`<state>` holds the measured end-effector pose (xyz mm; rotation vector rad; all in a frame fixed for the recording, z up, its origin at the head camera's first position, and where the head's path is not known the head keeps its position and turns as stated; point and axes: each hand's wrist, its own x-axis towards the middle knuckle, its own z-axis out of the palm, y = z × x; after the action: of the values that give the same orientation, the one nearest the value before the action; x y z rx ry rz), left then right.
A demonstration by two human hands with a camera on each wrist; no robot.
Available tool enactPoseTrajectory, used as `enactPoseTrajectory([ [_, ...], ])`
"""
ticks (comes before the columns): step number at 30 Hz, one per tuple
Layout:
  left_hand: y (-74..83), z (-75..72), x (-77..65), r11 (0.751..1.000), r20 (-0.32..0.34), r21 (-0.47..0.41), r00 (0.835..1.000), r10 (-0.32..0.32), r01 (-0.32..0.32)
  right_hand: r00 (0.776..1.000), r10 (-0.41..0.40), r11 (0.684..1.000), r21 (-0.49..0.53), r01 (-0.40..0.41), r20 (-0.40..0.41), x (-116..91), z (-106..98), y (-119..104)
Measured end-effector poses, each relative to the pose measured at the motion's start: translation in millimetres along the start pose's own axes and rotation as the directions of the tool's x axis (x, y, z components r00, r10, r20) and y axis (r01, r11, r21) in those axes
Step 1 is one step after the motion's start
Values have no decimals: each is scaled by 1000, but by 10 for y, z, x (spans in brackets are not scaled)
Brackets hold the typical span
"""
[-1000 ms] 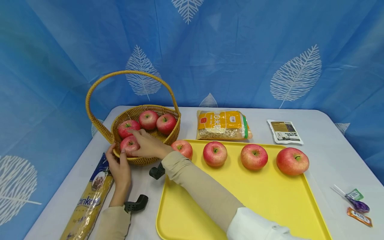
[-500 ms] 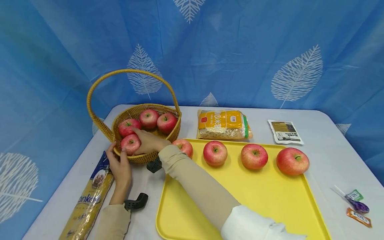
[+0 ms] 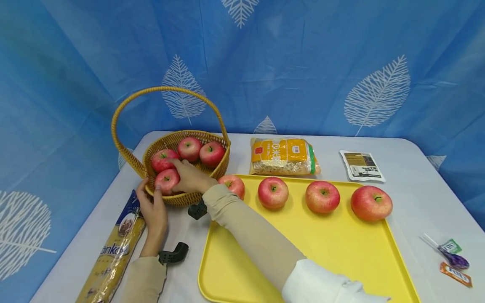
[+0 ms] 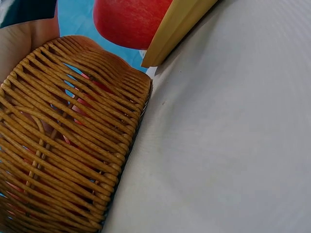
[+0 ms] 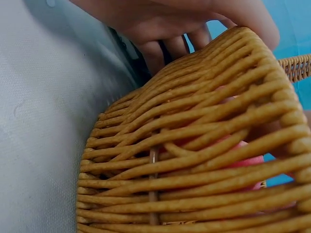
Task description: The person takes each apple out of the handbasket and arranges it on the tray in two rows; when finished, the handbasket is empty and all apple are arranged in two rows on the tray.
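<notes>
A wicker basket [image 3: 182, 200] with a tall arched handle stands at the back left, holding several red apples. My right hand [image 3: 193, 176] reaches over its front rim and holds the front apple [image 3: 166, 181], fingers along its back and right side. Another apple [image 3: 163, 160] lies just behind those fingers. At the basket's front left my left hand [image 3: 153, 206] grips the rim, its thumb beside the same apple. The woven wall [image 4: 73, 141] fills much of the left wrist view. In the right wrist view, the basket wall [image 5: 204, 160] hides most of the apples.
A yellow tray [image 3: 303, 252] carries a row of several apples. Behind it lie a bag of grain [image 3: 284, 158] and a small sachet [image 3: 362, 166]. A long pasta packet [image 3: 113, 256] lies left of the left hand. Sweets [image 3: 454, 261] lie at far right.
My right hand's fingers eased slightly right off the front apple, then came back over it. The left hand keeps its grip on the rim. The head view has shifted a little.
</notes>
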<state>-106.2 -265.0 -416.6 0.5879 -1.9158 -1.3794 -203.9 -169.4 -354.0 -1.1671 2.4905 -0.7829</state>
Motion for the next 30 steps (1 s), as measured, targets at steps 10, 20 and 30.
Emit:
enactPoseTrajectory([
  [10, 321, -20, -116, 1000, 19, -10, 1000, -3, 3, 1000, 6, 1000, -20, -6, 8, -10, 8, -7],
  [20, 361, -16, -132, 1000, 14, -8, 1000, 7, -7, 996, -64, 992, -101, 70, 61, 8, -12, 7],
  [30, 388, -17, -128, 1000, 15, -2, 1000, 23, -23, 998, -36, 998, -59, 39, 50, -4, -23, 12],
])
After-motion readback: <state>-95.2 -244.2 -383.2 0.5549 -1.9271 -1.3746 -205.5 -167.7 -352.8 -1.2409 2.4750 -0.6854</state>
